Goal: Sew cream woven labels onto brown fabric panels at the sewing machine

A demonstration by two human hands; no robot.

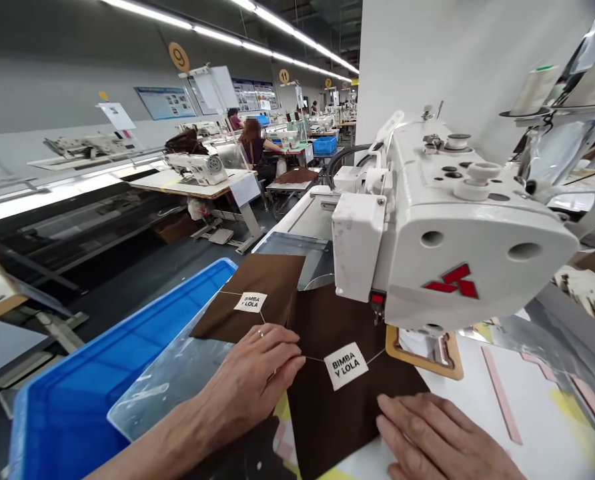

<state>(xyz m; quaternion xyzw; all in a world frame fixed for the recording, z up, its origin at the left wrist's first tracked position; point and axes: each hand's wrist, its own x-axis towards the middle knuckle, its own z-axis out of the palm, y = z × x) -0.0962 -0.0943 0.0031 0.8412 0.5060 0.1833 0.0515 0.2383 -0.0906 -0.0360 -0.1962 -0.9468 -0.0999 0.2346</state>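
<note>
Your left hand (257, 373) and right hand (437, 437) lie flat and unclenched, gripping nothing, on the brown fabric (337, 413) at lower centre. If you press unevenly it could slide or pucker, skewing the label (346, 365) just below the sewing machine (452, 247).

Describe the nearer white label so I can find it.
Start at the white sewing machine. Below its head lies a dark brown fabric piece. Its white rectangular label sits between the left hand and right hand, unlike the farther label.

Sewing machine head (452, 247) blocks right; blue bin (102, 373) crowds left; bare table (542, 427) free.
</note>
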